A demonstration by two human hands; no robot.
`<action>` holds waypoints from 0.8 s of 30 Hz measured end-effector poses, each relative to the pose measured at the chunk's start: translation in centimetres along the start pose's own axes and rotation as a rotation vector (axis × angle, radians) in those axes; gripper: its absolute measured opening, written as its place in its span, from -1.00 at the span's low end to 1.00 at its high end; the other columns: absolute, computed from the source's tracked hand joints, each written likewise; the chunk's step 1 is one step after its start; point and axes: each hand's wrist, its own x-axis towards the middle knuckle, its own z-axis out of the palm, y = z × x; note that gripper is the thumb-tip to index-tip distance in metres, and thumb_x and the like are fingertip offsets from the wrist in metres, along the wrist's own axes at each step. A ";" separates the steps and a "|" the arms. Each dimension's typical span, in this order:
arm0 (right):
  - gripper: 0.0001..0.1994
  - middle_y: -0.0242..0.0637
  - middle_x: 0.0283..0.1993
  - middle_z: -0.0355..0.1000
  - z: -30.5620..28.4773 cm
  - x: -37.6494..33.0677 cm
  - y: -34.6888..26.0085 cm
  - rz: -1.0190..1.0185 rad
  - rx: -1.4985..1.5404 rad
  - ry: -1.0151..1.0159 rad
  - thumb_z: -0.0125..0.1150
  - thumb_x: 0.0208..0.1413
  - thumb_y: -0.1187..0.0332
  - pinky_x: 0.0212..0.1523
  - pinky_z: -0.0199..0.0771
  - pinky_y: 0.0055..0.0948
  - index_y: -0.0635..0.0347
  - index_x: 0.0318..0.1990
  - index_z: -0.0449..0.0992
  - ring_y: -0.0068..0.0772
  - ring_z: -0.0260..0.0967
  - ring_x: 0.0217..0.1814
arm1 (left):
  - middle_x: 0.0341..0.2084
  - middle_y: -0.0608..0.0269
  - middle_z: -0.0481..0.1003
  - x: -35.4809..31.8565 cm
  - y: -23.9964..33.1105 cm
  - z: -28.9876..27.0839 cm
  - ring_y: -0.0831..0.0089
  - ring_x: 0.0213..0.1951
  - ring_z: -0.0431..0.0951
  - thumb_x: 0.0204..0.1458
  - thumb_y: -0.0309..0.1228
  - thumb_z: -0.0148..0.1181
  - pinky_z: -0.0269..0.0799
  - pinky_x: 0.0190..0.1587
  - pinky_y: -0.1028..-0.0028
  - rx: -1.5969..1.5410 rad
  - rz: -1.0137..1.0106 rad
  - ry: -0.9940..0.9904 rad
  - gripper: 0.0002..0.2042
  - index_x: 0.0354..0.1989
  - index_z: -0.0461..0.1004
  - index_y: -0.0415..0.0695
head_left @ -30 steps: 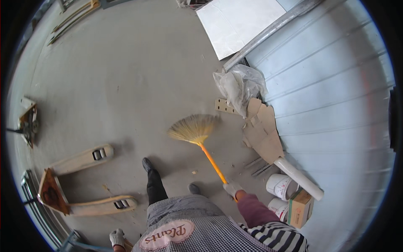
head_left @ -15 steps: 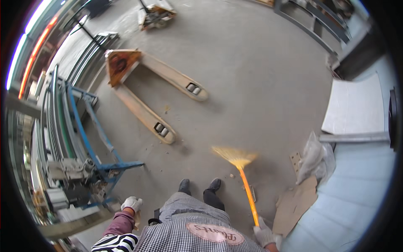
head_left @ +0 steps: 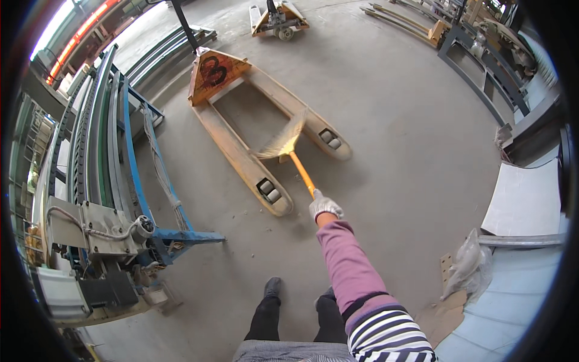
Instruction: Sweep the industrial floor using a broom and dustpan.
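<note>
The right grip (head_left: 326, 207), in a pale glove, is closed around the orange handle of a broom (head_left: 303, 172); the left grip is out of view, so its state cannot be told. The right arm reaches forward in a mauve sleeve (head_left: 350, 259), with black-and-white stripes higher up. From the glove, the handle slants up and to the left to yellowish bristles (head_left: 283, 142), which fan out between the two forks of a worn pallet jack (head_left: 238, 154). The fan's ends overlap the forks in this view; whether they touch is unclear. Each fork has a pair of rollers near its rounded tip, and the orange triangular head bears a dark painted mark. Small scraps lie on the grey floor (head_left: 410, 157) near the closer fork tip.

Below, two dark shoes (head_left: 273, 286) stand on the floor. To the left is a blue-framed machine (head_left: 134, 163). To the right lie a crumpled clear plastic bag (head_left: 470, 263), cardboard (head_left: 445, 317) and a white board (head_left: 525, 202). A second pallet jack (head_left: 279, 23) stands at the far end.
</note>
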 end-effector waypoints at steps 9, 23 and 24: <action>-0.45 0.03 0.10 0.37 8.9 -14.9 18.3 0.170 -0.121 -0.126 -0.20 0.14 0.11 0.07 0.34 -0.03 -0.32 0.34 0.07 0.11 0.35 0.11 | -0.45 -0.04 0.55 4.7 -4.2 -7.8 0.10 -0.37 0.58 -0.08 -0.27 0.08 0.47 -0.32 0.22 -0.178 0.010 0.066 -0.78 -0.40 0.53 -0.15; -0.56 -0.10 -0.20 0.52 9.0 -41.9 18.3 -0.016 -0.332 -0.224 -0.20 0.19 0.06 -0.13 0.39 0.09 -0.42 0.25 0.15 0.00 0.49 -0.10 | -0.60 0.02 0.52 4.5 -12.0 0.3 0.28 -0.56 0.52 -0.18 -0.30 0.14 0.44 -0.45 0.37 -0.372 -0.225 0.095 -0.72 -0.47 0.56 -0.32; -0.58 -0.18 -0.20 0.53 10.6 -39.8 16.5 -0.100 -0.326 -0.224 -0.22 0.21 0.02 -0.18 0.34 0.19 -0.46 0.24 0.16 -0.03 0.50 -0.10 | -0.61 0.03 0.52 4.7 -12.3 -0.3 0.28 -0.57 0.51 -0.20 -0.31 0.14 0.44 -0.45 0.36 -0.462 -0.250 0.101 -0.72 -0.46 0.56 -0.32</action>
